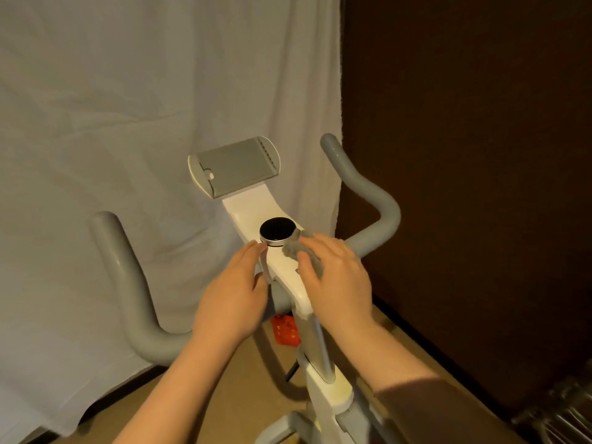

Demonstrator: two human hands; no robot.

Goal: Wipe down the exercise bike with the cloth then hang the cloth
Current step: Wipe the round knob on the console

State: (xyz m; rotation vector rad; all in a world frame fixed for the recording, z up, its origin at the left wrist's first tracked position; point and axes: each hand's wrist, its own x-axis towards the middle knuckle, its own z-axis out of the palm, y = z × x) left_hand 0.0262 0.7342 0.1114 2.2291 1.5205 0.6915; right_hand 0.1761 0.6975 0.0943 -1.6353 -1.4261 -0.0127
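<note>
The exercise bike (246, 206) stands in front of me, with a white stem, a black round knob (277, 231), a grey tablet holder (235, 166) and two grey handlebars. My right hand (336, 277) presses a small grey cloth (299, 248) onto the white stem just right of the knob, thumb curled round the cloth's near side. My left hand (234, 290) rests against the stem's left edge with its fingers fairly straight, fingertips close to the knob.
A white sheet (128, 123) hangs behind the bike. A dark brown wall (480, 155) fills the right. The left handlebar (128, 283) and right handlebar (362, 187) curve outward. A red object (286, 331) lies on the tan floor below. A metal rack (563, 415) shows at lower right.
</note>
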